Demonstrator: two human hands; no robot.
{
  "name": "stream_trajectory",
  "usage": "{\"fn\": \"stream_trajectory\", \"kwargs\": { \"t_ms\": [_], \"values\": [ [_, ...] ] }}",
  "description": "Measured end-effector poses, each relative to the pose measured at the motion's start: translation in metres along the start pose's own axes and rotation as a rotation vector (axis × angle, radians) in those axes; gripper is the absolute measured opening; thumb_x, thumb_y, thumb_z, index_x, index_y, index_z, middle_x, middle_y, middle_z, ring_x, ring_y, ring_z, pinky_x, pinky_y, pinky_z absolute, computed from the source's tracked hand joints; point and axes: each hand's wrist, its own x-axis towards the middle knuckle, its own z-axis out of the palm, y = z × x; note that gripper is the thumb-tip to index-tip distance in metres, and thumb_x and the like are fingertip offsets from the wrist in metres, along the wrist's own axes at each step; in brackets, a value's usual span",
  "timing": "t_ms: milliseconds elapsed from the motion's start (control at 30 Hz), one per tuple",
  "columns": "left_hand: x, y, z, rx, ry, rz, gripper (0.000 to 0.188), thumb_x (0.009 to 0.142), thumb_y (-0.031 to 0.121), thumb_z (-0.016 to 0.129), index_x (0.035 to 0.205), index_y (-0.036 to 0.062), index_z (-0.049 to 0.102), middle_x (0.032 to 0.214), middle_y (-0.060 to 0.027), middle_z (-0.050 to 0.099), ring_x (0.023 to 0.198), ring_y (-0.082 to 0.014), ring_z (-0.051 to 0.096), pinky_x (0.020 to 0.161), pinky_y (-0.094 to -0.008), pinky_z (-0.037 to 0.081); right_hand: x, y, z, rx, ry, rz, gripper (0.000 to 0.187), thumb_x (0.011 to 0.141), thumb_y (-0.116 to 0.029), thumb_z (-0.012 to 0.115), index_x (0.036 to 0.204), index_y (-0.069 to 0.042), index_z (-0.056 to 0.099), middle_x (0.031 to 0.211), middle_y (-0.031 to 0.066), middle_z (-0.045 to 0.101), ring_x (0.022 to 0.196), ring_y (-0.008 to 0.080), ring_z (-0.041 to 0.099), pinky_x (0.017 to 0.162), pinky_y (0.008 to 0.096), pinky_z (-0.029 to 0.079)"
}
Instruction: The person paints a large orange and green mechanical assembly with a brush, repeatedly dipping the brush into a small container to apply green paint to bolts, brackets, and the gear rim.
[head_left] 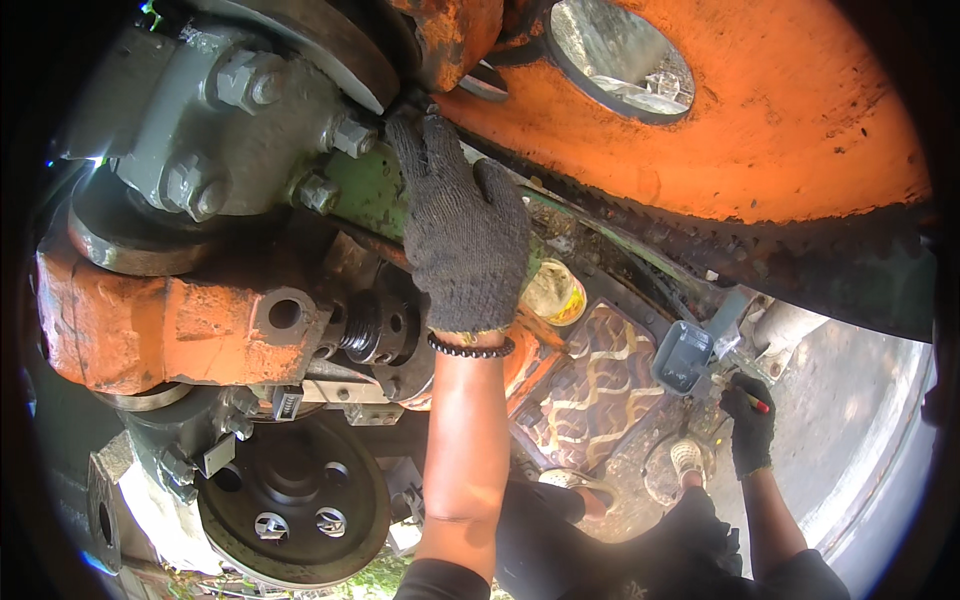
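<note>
My left hand [462, 225], in a dark knitted glove with a beaded bracelet at the wrist, reaches up into the machine. Its fingers are stretched out and the thumb stands apart. The fingertips lie in shadow beside the grey bolted block [235, 120], close to the rim of the large orange wheel [800, 110]. Lower right, my right hand [751, 425], gloved too, is closed around a thin red-ended stick [757, 404]; its other end cannot be made out. Just beyond that hand is a grey plastic tray [682, 358] beside a metal fitting.
An orange casting [190, 330] and a dark pulley wheel [290, 500] fill the left side. A yellow tub of pale stuff [553, 293] stands by a patterned mat [590, 390]. My sandalled feet [688, 458] are on the floor below.
</note>
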Motion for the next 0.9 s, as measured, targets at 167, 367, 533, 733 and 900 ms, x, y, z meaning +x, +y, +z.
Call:
{"fn": "stream_trajectory", "kwargs": {
  "t_ms": [167, 367, 533, 733, 900],
  "values": [
    [0.009, -0.002, -0.003, 0.075, -0.014, 0.03, 0.056, 0.093, 0.009, 0.061, 0.148, -0.0004, 0.051, 0.164, -0.0278, 0.041, 0.131, -0.0477, 0.06, 0.102, -0.0527, 0.055, -0.004, 0.005, -0.002, -0.016, -0.006, 0.013, 0.026, 0.1, -0.008, 0.066, 0.125, 0.001, 0.069, 0.107, 0.0063, 0.07, 0.09, 0.0148, 0.068, 0.084, 0.0306, 0.058],
    [0.011, 0.001, -0.011, 0.036, -0.025, -0.003, 0.027, 0.089, 0.006, 0.064, 0.115, -0.0013, 0.067, 0.155, -0.0246, 0.051, 0.121, -0.0445, 0.066, 0.096, -0.0519, 0.057, -0.012, -0.013, 0.005, 0.001, 0.008, 0.087, 0.031, 0.095, -0.005, 0.067, 0.125, 0.002, 0.07, 0.105, 0.0059, 0.071, 0.09, 0.0143, 0.069, 0.085, 0.0287, 0.057],
    [0.0, 0.003, -0.015, 0.031, -0.029, 0.009, 0.02, 0.092, 0.009, 0.062, 0.106, -0.0011, 0.07, 0.144, -0.0245, 0.061, 0.117, -0.0423, 0.068, 0.097, -0.0491, 0.057, -0.011, -0.013, 0.004, 0.011, -0.014, 0.043, 0.023, 0.103, -0.01, 0.066, 0.124, 0.0, 0.068, 0.106, 0.0064, 0.069, 0.09, 0.0149, 0.069, 0.083, 0.0323, 0.06],
    [-0.002, 0.0, -0.009, -0.335, -0.078, -0.419, 0.031, 0.102, 0.025, 0.06, 0.114, -0.0015, 0.07, 0.125, -0.0227, 0.071, 0.101, -0.0327, 0.074, 0.089, -0.0409, 0.057, -0.006, -0.014, 0.004, 0.04, 0.001, 0.014, 0.023, 0.103, -0.012, 0.066, 0.123, 0.0, 0.069, 0.104, 0.0056, 0.069, 0.089, 0.0148, 0.069, 0.083, 0.032, 0.06],
    [0.008, -0.022, 0.02, -1.043, 0.098, -0.768, 0.062, 0.107, 0.054, 0.055, 0.114, -0.0063, 0.067, 0.102, -0.0153, 0.068, 0.086, -0.0222, 0.069, 0.073, -0.0353, 0.053, -0.008, -0.017, 0.009, 0.065, -0.027, 0.017, 0.025, 0.103, -0.013, 0.065, 0.124, 0.0, 0.068, 0.105, 0.007, 0.07, 0.089, 0.0158, 0.069, 0.082, 0.0325, 0.06]
  ]
}}
